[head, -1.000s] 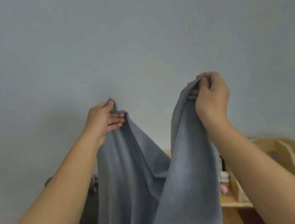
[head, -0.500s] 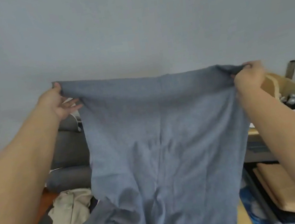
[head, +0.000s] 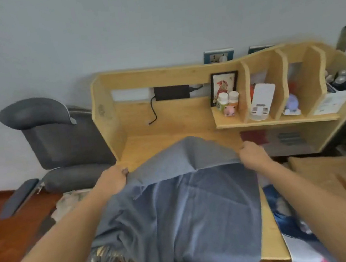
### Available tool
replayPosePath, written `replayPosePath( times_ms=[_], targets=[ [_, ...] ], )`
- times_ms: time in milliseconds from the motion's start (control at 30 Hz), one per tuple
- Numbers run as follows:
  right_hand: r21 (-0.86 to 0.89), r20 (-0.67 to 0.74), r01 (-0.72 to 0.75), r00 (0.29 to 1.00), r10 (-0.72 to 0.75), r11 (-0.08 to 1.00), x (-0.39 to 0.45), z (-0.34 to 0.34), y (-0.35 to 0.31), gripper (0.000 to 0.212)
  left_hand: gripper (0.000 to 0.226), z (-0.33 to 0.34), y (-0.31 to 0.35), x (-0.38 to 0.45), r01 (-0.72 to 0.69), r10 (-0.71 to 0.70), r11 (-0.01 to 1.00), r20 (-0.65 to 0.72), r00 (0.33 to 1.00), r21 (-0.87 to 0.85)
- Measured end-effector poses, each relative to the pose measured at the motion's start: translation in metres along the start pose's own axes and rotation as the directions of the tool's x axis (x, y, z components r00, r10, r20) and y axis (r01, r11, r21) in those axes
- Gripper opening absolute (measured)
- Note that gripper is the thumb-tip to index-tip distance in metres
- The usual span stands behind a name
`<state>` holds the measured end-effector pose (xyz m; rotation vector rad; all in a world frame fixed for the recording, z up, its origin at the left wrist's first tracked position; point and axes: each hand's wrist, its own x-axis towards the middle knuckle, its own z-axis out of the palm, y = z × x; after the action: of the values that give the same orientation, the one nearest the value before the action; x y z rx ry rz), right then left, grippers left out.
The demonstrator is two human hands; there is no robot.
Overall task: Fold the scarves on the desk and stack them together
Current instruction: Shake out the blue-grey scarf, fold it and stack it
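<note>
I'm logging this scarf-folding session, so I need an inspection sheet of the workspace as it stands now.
Surface: wooden desk, bare at the back, mostly covered in front.
Job's things: grey-blue scarf spread over the desk, its far edge lifted and flopping forward; a fringed cloth partly under its left side.
Clutter: two bottles, pink figure, framed picture, white device in the shelf compartments.
Grippers: left hand and right hand each grip a scarf corner.
Cables: black cable hanging from a black box.
Surroundings: grey chair at left, cardboard at right, grey wall.
</note>
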<state>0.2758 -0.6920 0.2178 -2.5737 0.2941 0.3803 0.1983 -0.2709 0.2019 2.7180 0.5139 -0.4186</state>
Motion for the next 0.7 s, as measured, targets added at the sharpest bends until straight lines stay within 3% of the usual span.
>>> replayPosePath(
  times_ms=[133,300,367,433,600,700],
  targets=[
    [-0.211,0.205,-0.032,0.976,0.076,0.977,-0.01,0.084,0.075,0.018,0.037,0.1,-0.051,-0.013,0.118,-0.105,0.98,0.089,0.991,-0.16],
    [-0.153,0.28,0.003,0.959,0.041,0.988,-0.032,0.16,0.098,0.024,0.021,0.151,-0.081,-0.017,0.088,-0.076,0.995,0.189,0.979,-0.056],
    [-0.135,0.31,-0.006,0.949,0.048,0.991,-0.04,0.184,0.102,0.017,0.028,0.177,-0.093,-0.022,0.059,-0.059,0.998,0.216,0.975,0.004],
    [-0.186,0.303,-0.042,0.948,0.098,0.982,-0.044,0.199,0.111,0.013,0.03,0.2,-0.098,-0.039,0.114,-0.112,0.994,0.149,0.982,-0.006],
    [-0.412,0.234,0.051,0.971,0.051,0.91,-0.057,0.202,0.123,0.03,0.064,0.239,-0.112,-0.105,0.197,-0.197,0.98,0.082,0.977,0.008],
    [-0.377,0.292,0.146,0.956,-0.033,0.915,-0.068,0.193,0.128,0.041,0.042,0.226,-0.111,-0.132,0.477,-0.47,0.876,0.1,0.877,-0.071]
  ],
)
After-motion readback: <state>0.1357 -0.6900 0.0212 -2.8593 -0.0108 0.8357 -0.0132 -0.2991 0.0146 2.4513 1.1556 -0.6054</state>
